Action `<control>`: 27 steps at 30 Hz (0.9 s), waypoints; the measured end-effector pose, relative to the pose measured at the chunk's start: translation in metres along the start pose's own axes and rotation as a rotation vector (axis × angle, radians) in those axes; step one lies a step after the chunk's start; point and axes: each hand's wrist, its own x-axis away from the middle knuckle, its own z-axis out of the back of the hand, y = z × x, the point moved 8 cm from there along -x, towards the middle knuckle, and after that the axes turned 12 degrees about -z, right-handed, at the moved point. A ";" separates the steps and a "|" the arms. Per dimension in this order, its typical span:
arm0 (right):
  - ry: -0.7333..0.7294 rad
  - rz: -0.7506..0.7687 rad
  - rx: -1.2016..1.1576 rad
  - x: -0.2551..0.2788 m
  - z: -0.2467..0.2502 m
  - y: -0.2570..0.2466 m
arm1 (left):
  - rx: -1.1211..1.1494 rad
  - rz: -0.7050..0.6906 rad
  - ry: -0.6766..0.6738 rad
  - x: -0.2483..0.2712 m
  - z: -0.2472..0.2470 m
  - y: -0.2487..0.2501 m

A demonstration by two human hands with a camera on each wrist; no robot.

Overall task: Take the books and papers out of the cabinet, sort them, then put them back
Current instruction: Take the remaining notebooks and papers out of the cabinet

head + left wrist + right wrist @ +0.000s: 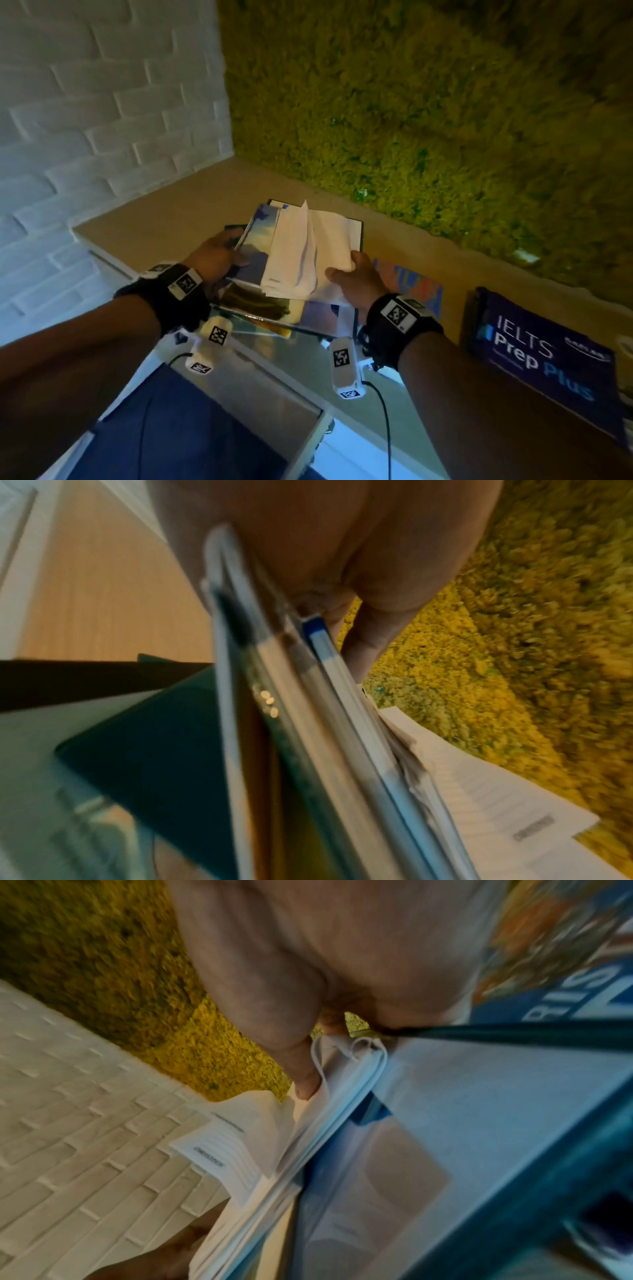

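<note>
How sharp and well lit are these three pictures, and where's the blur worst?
Head view: dim, with a blue cast below and yellow-green light on the moss wall; edges bend, though the IELTS book reads clearly. Left wrist view: heavy motion blur smears the stack of books beneath the left hand. Right wrist view: the white papers are soft, and the right hand looms close and unfocused.

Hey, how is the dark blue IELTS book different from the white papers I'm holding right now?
The IELTS book lies flat on the wooden top, untouched; the white papers are held up by both hands, the left hand and right hand.
The IELTS book is closed, dark blue with a printed title; the white papers are loose sheets, fanned and curling.
The IELTS book sits alone; the white papers rest on a held stack of books.
Both are out of the cabinet.
</note>
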 end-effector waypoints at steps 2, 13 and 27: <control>0.030 -0.031 0.062 -0.025 -0.016 -0.003 | -0.074 0.002 0.016 -0.021 0.011 -0.007; -0.233 -0.014 0.286 -0.023 -0.070 0.018 | -0.892 0.001 -0.136 -0.041 0.025 -0.091; -0.490 -0.133 0.451 0.217 0.045 0.283 | -0.514 -0.037 -0.895 0.254 -0.248 -0.182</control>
